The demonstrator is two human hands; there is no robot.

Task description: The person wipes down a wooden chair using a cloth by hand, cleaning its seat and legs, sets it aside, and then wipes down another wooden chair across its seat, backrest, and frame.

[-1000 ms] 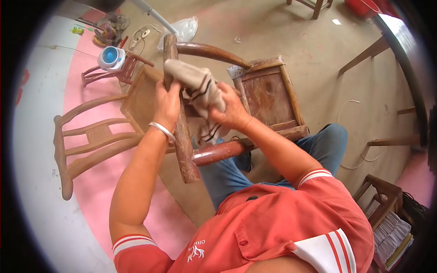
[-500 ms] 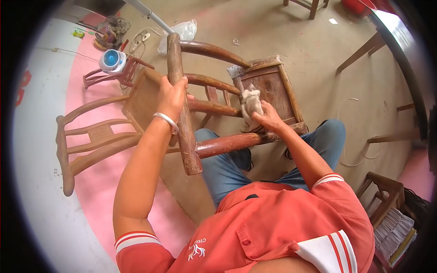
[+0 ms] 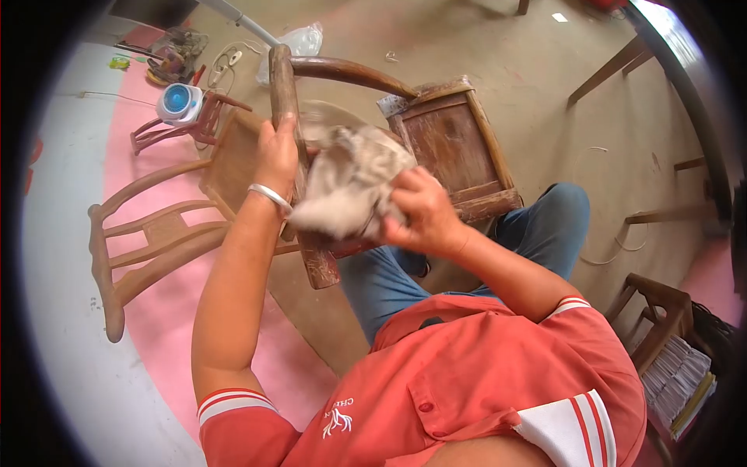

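A worn wooden chair [image 3: 451, 144] is tilted in front of me, its seat to the right and its top rail to the left. My left hand [image 3: 278, 158], with a pale bangle at the wrist, is wrapped round that top rail. In my right hand [image 3: 426, 212] is a bunched beige cloth [image 3: 354, 179], blurred by motion. The cloth hangs over the middle of the backrest and hides its slats and part of the lower side post.
Another wooden chair [image 3: 159, 233] lies to the left. Behind it a small fan [image 3: 178, 102] stands on a little stool. A plastic bag [image 3: 302, 40] is at the back, a dark table [image 3: 675, 86] at the right, and stacked papers [image 3: 675, 377] at the lower right.
My right hand has moved left with the cloth, from beside the seat to the middle of the backrest. My left hand still grips the top rail. The view has shifted slightly.
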